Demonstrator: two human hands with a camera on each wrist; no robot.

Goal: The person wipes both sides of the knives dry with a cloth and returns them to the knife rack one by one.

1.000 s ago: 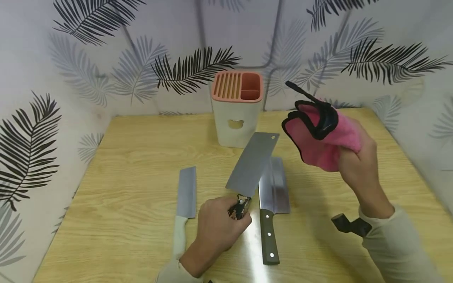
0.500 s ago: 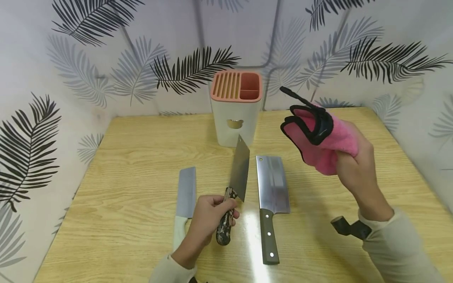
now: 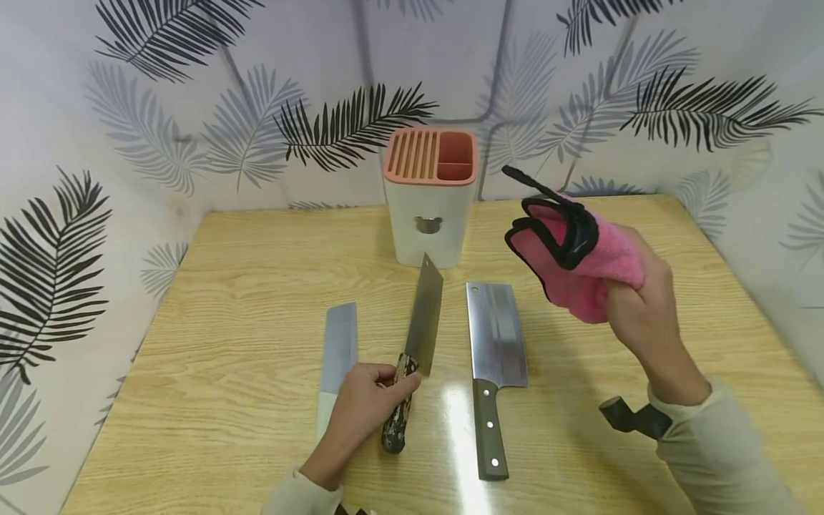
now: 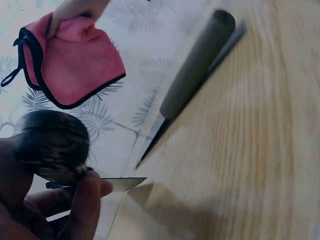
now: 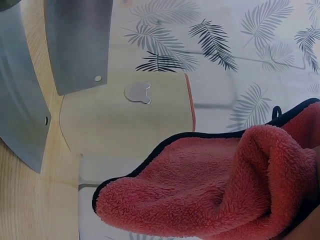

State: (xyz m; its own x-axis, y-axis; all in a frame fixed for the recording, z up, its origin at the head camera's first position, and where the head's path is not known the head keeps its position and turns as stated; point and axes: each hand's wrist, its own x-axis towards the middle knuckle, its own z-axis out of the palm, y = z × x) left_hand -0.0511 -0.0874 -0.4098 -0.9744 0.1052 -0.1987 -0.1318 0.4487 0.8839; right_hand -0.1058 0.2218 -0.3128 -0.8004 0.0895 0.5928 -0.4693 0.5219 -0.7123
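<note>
My left hand [image 3: 363,404] grips a cleaver [image 3: 425,315] by its mottled black handle [image 4: 50,145]. The blade points away from me, its flat turned nearly edge-on in the head view. My right hand [image 3: 644,315] holds up a bunched pink cloth [image 3: 614,250] with black edging, over the right side of the table. Between the hands lies a second cleaver [image 3: 498,336] with a riveted dark handle. Left of the held cleaver is a smaller knife [image 3: 339,343], its pale handle partly hidden behind my left hand.
A white knife holder [image 3: 412,204] with a slotted orange top stands at the back of the wooden table [image 3: 244,286]. Behind it hangs a leaf-patterned cloth backdrop [image 3: 257,43]. The held cleaver's tip is just in front of the holder in the head view.
My left hand has turned the cleaver from flat-side up to nearly edge-on and drawn it left and back toward me. The right hand with the pink cloth has shifted slightly left and down.
</note>
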